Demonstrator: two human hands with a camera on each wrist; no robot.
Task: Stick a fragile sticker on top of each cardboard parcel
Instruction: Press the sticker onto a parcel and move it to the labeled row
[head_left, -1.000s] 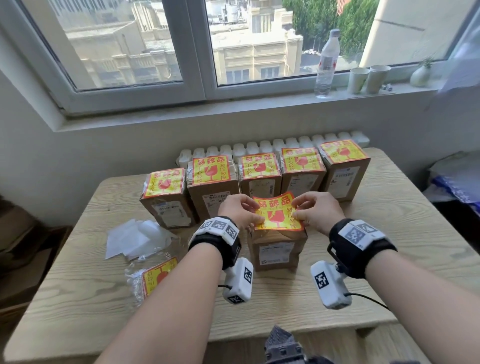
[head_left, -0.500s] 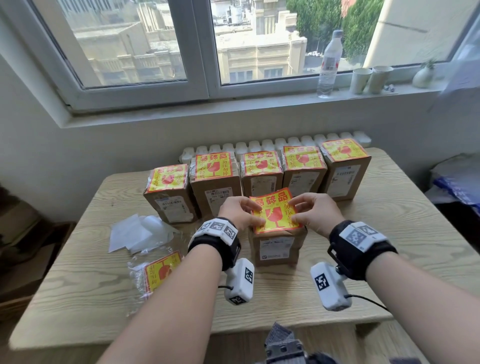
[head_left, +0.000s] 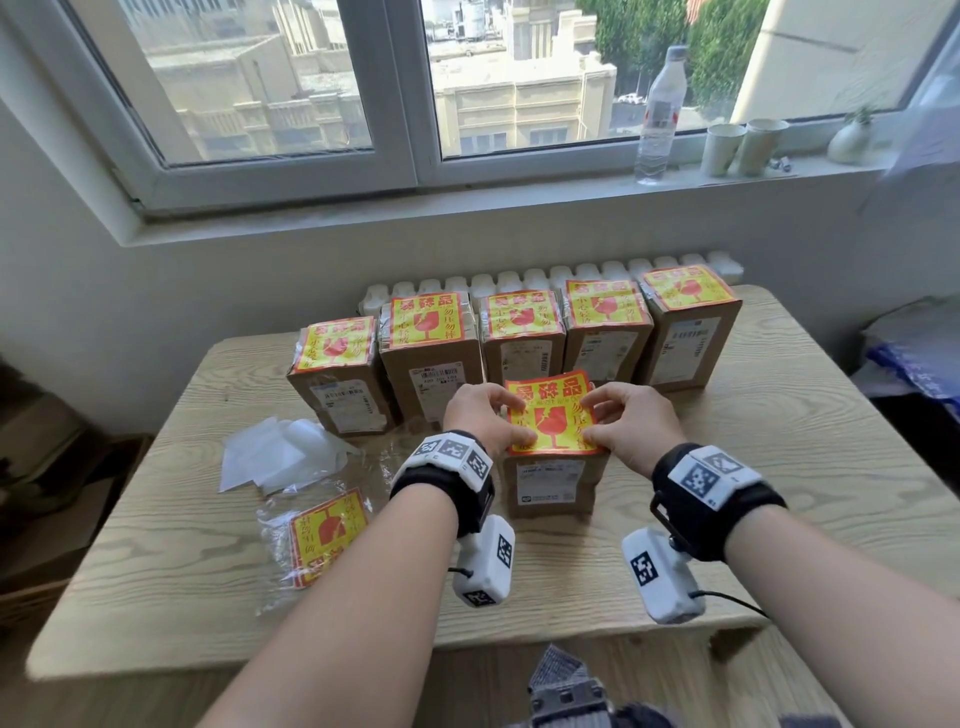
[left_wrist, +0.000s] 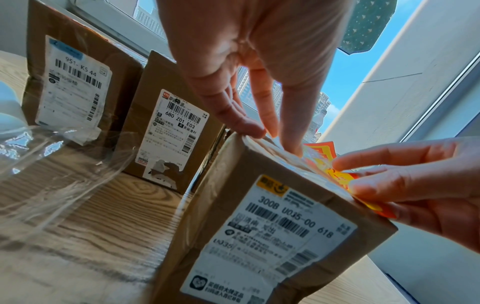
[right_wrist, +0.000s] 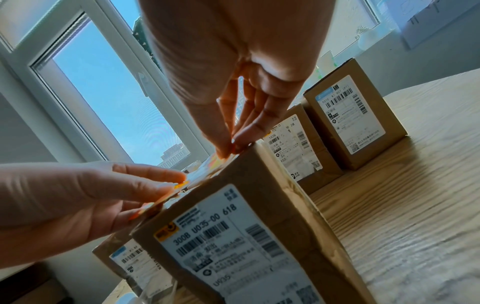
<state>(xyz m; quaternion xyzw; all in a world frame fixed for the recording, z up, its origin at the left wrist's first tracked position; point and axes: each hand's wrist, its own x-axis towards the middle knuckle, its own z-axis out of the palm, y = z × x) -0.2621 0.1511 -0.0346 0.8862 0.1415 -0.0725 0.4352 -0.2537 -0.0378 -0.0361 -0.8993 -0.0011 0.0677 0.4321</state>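
A brown cardboard parcel (head_left: 551, 486) stands upright at the front middle of the wooden table (head_left: 779, 467). A yellow and red fragile sticker (head_left: 551, 418) lies over its top, with the far edge lifted past the box. My left hand (head_left: 511, 422) pinches the sticker's left edge and my right hand (head_left: 592, 422) pinches its right edge. The left wrist view shows the parcel (left_wrist: 272, 226) with my left hand's fingers (left_wrist: 291, 142) on its top. In the right wrist view my right thumb and fingers (right_wrist: 241, 137) pinch the sticker (right_wrist: 207, 166) at the box's top corner.
Several stickered parcels (head_left: 431, 358) stand in a row behind the front one. White backing papers (head_left: 280, 457) and a clear bag of stickers (head_left: 324, 535) lie at the left. A bottle (head_left: 660, 114) and cups (head_left: 722, 148) sit on the windowsill.
Both hands keep their pinch on the sticker over the front parcel. The sticker has shifted only slightly, and my head view has moved a little.
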